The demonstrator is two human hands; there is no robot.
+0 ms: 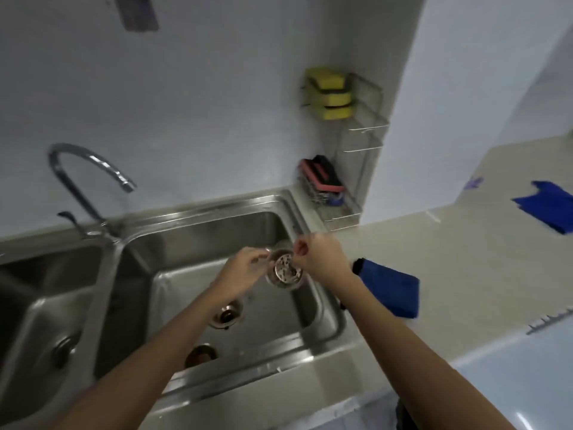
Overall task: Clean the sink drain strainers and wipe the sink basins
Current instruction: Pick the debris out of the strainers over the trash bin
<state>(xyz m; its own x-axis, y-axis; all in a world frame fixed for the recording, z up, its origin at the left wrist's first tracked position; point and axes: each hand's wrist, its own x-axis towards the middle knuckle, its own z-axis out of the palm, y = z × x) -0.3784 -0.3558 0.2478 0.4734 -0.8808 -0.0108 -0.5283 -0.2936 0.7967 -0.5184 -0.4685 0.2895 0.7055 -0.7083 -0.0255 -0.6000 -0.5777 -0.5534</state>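
Note:
A round metal drain strainer with dark debris inside hangs over the right sink basin. My left hand grips its left rim. My right hand pinches its right rim, fingers curled. Below them the open drain hole shows in the basin floor, and a second round brownish piece lies nearer the front wall. In the left basin a strainer sits in its drain. A folded blue cloth lies on the counter just right of the sink.
A curved faucet rises behind the divider. A wire rack in the corner holds yellow sponges and a pink-black scrubber. Another blue cloth lies far right on the beige counter.

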